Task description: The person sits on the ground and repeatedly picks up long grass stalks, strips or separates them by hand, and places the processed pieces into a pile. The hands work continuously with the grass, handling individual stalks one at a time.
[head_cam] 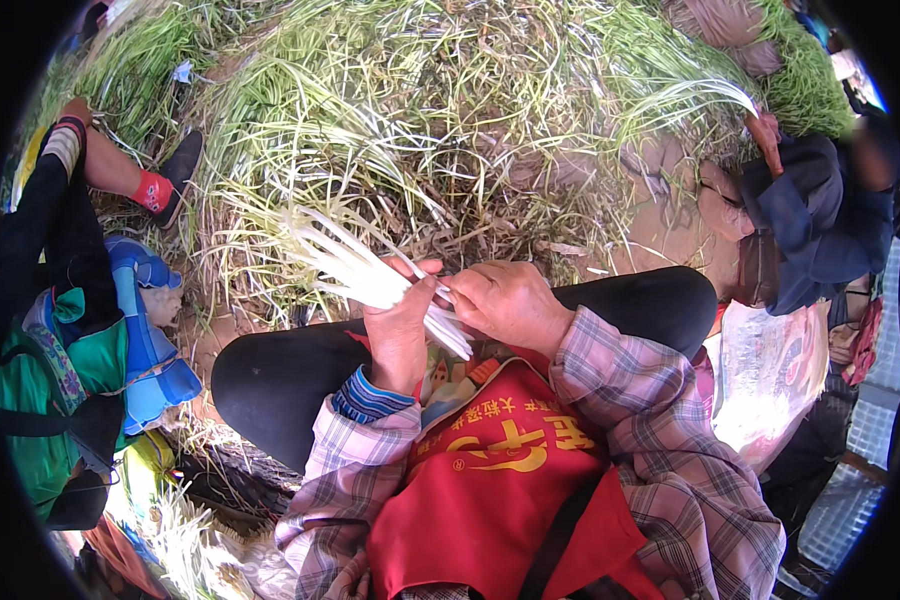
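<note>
My left hand [396,326] is closed around a bunch of white leafy vegetable stalks [356,262], possibly blanched chives. The bunch fans out to the upper left, and its cut-looking white ends poke out below my fingers. My right hand [506,304] meets it at the left thumb, its thumb and index finger pinched on a thin pale stalk [442,291]. The far end of that stalk is hard to trace among the fingers. Both hands hover above my lap, over a red apron [487,480] that bears writing.
Heaped green and pale stalks [390,112] cover the ground ahead. A seated person [810,210] at right holds a white-stemmed bunch [705,94]. Another person's leg and dark shoe [180,176] reach in from the left. White stalks [187,540] lie at lower left; a plastic sack [769,375] stands at right.
</note>
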`<control>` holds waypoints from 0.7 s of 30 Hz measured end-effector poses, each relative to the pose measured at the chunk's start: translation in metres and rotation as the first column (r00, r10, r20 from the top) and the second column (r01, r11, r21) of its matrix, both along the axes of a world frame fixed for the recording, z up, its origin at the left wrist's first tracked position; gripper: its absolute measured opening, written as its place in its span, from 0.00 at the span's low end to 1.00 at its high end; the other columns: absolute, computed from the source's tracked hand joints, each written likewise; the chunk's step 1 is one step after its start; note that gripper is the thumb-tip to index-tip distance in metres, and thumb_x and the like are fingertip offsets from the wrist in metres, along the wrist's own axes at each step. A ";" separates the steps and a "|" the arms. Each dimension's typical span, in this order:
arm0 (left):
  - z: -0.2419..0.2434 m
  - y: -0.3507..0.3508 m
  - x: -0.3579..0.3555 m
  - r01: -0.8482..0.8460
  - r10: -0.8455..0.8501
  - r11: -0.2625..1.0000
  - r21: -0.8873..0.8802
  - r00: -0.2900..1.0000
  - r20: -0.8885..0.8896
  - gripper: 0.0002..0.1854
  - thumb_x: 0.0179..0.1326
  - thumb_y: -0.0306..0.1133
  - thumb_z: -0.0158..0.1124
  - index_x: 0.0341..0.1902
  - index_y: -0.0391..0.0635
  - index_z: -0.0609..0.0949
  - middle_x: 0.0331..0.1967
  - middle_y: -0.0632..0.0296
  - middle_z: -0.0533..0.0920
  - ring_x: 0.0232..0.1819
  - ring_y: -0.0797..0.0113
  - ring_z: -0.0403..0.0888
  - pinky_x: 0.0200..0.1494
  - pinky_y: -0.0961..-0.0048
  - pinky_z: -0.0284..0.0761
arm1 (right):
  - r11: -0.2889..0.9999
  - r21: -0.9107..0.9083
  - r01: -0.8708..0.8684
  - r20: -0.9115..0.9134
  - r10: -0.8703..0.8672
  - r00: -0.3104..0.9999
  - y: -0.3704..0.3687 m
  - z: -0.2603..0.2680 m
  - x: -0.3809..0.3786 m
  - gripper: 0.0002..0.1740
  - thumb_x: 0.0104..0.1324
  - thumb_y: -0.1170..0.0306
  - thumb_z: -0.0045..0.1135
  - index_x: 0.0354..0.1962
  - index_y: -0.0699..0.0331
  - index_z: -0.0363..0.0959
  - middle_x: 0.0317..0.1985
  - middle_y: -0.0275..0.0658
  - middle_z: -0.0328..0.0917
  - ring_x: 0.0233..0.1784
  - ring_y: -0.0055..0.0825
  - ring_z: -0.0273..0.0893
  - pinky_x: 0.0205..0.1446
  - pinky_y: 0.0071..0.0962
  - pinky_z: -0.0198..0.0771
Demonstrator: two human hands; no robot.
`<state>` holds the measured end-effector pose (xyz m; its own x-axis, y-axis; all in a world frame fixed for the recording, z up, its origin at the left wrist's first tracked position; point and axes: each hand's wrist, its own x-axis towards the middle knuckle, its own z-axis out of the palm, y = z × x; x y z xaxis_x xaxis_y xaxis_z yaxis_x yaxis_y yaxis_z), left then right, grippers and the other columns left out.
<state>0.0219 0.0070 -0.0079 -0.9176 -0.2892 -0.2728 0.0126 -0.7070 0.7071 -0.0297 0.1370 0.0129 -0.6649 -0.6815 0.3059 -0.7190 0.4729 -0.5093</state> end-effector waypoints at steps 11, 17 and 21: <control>0.004 -0.012 -0.007 -0.130 0.124 0.990 0.062 0.988 0.097 0.16 0.52 0.21 0.56 0.44 0.47 0.67 0.39 0.56 0.73 0.33 0.72 0.72 0.33 0.79 0.68 | 0.110 -0.703 0.703 0.669 0.439 0.600 0.047 0.005 -0.037 0.10 0.64 0.64 0.42 0.26 0.59 0.62 0.20 0.29 0.62 0.20 0.16 0.58 0.22 0.13 0.54; 0.003 -0.024 -0.011 -0.303 0.303 0.953 -0.009 0.950 0.079 0.15 0.53 0.21 0.55 0.44 0.45 0.66 0.34 0.58 0.74 0.30 0.74 0.70 0.34 0.79 0.66 | -0.258 -0.672 0.694 0.375 0.690 0.620 0.099 0.021 -0.058 0.13 0.65 0.62 0.37 0.23 0.57 0.58 0.15 0.26 0.54 0.17 0.14 0.49 0.22 0.15 0.49; 0.003 -0.033 -0.011 -0.292 0.292 0.956 -0.018 0.949 0.119 0.13 0.53 0.21 0.54 0.42 0.45 0.67 0.32 0.59 0.74 0.29 0.75 0.69 0.33 0.79 0.66 | 0.053 -0.867 0.495 0.474 0.391 0.789 0.104 0.036 -0.058 0.15 0.64 0.63 0.40 0.20 0.58 0.60 0.14 0.27 0.56 0.17 0.15 0.50 0.22 0.15 0.49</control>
